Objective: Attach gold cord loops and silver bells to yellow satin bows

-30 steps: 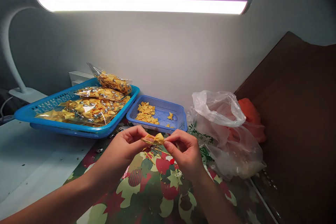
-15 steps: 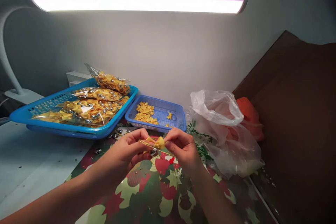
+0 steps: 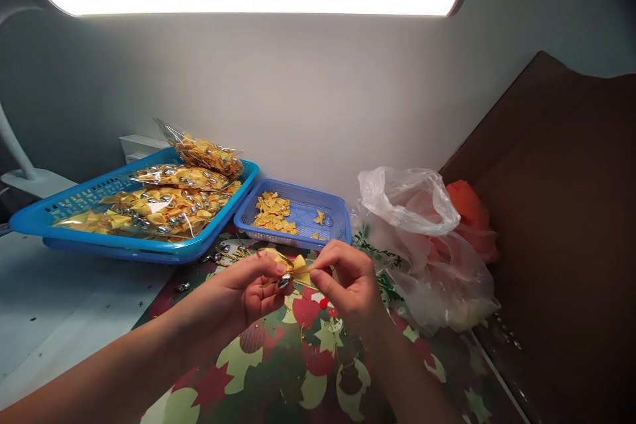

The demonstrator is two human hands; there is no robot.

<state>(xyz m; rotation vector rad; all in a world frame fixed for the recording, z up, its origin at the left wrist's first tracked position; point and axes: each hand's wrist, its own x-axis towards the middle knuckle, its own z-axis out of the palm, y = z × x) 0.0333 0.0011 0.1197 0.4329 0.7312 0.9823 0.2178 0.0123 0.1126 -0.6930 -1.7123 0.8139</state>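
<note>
Both my hands pinch a small yellow ribbon bow [image 3: 299, 267] over a red and green patterned sheet [image 3: 308, 364]. My left hand [image 3: 248, 291] is closed on the bow's left side, where a small silver bell [image 3: 284, 281] and thin gold cord hang. My right hand [image 3: 345, 281] pinches the bow's right side with thumb and forefinger. Loose gold cords and silver bells [image 3: 223, 255] lie on the sheet just beyond my left hand.
A small blue basket [image 3: 338, 215] holds several loose yellow bows. A large blue tray [image 3: 64, 202] at the left carries clear bags of finished bows. Crumpled plastic bags [image 3: 422, 238] lie at the right beside a brown board [image 3: 561, 212]. A lamp bar [image 3: 248, 0] glows overhead.
The bow has been turned between my fingers and a silver bell now hangs at its left. Both hands stay close together in the same spot.
</note>
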